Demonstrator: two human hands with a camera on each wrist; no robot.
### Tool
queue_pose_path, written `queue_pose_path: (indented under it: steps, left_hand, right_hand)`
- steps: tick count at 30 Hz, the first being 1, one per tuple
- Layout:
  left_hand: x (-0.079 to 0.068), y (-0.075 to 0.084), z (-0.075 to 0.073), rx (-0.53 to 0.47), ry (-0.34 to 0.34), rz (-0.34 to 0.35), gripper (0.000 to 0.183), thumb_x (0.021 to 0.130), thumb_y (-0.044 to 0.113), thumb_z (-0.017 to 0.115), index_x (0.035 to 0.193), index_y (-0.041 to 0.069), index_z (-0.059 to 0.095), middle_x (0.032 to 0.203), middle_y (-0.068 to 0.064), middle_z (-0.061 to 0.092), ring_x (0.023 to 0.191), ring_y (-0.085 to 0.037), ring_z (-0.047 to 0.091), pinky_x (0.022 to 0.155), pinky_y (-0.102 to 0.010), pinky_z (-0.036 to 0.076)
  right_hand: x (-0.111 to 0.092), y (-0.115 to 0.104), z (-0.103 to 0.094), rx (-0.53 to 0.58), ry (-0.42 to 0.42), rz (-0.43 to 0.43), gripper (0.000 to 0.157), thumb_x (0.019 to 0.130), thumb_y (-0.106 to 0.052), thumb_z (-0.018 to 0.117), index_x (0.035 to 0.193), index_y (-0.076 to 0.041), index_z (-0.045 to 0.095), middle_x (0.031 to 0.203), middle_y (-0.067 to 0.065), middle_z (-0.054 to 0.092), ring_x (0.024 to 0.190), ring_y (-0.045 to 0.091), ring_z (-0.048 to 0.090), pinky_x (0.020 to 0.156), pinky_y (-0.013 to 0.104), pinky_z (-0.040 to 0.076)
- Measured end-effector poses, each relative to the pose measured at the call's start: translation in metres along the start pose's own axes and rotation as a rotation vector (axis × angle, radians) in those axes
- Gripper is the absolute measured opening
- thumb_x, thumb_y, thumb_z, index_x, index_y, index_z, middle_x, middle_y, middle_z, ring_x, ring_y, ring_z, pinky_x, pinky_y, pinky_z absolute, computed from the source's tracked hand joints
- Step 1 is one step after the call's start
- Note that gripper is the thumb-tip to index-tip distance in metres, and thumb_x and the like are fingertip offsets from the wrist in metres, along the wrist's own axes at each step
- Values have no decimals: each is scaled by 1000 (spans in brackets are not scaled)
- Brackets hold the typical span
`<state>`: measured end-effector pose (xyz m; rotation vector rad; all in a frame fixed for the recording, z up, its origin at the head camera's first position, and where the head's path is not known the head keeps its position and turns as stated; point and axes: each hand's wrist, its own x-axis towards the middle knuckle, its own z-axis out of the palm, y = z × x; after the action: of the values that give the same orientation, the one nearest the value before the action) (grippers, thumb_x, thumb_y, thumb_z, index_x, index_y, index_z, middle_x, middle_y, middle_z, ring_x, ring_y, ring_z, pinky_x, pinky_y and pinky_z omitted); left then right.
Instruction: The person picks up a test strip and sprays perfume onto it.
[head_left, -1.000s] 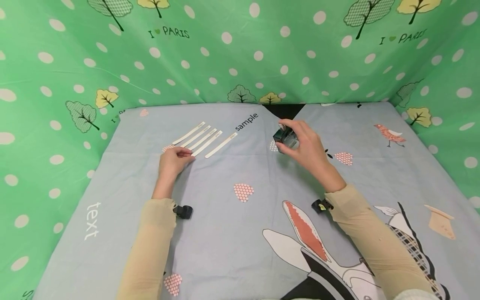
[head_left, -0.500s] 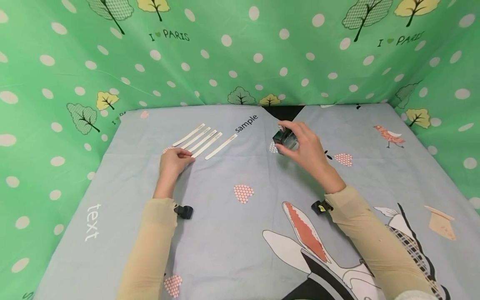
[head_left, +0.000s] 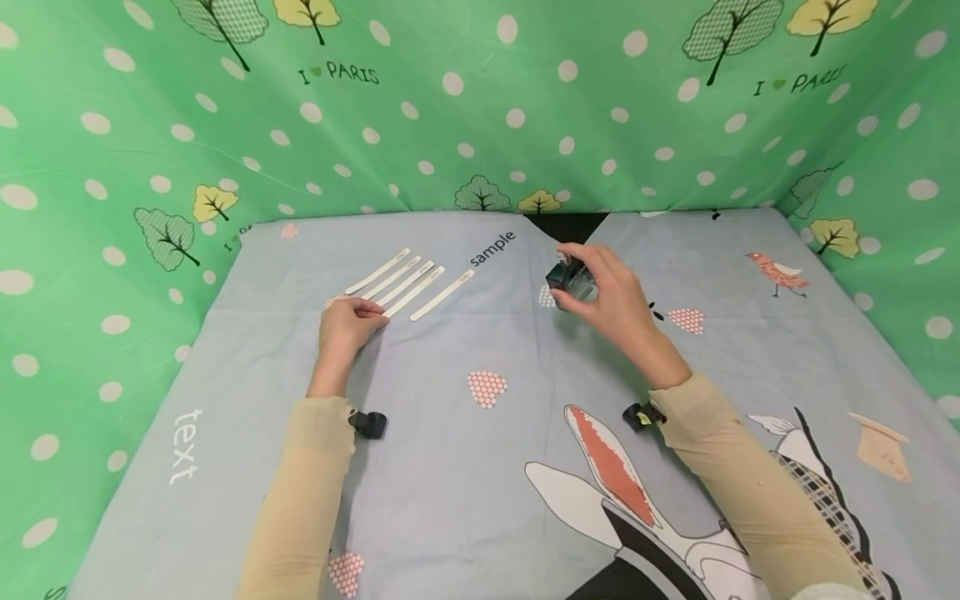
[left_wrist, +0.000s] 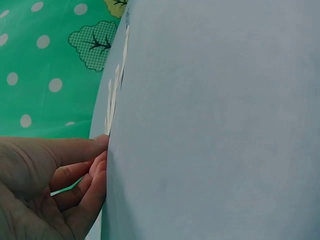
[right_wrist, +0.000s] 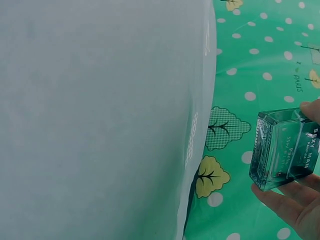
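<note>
my dark green see-through bottle (right_wrist: 282,145) with pale lettering (right_wrist: 307,148), the grey-marked white strips (head_left: 442,295) I touch, my plain beige sleeves (head_left: 302,492), a grey-blue tabletop (head_left: 427,475) printed with pink honeycomb hearts (head_left: 487,389), a black triangle (head_left: 566,226) at its far edge, green white-dotted cloth (head_left: 420,71) beyond

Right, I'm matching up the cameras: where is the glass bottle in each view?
Head: the glass bottle is just right of centre, in the right hand.
Left wrist: not in it.
Right wrist: at the right edge, slightly below mid-height.
Shared landmark: the green polka-dot cloth, in all three.
</note>
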<state>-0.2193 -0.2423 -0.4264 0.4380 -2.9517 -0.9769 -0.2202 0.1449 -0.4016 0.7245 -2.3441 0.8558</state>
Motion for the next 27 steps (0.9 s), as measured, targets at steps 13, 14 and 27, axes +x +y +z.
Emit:
queue_pose_path:
  steps: [13,14,27]
  left_hand:
    - [3,-1,2,-13,3,-3,17,88,16,74,100,3,74,93,-16,73,83,-28,64,73,-34,48]
    - [3,-1,1,-14,4,-3,16,88,16,74,99,3,74,92,-15,72,82,-27,64,71,-32,47]
    - [3,-2,0,-43,14,-3,19,91,21,71,98,4,74,87,-11,71,71,-17,59,64,-25,43]
  right_hand:
    - [-1,0,0,-4,-6,16,58,83,-20,82,135,-16,56,120,16,63,105,32,63,81,49,56]
    - [-1,0,0,-3,-8,17,58,83,-20,82,135,-16,56,120,16,63,105,32,63,82,49,56]
    - [0,0,1,-12,-18,11,58,84,-19,81,135,-16,55,118,15,63,104,32,63,81,48,56]
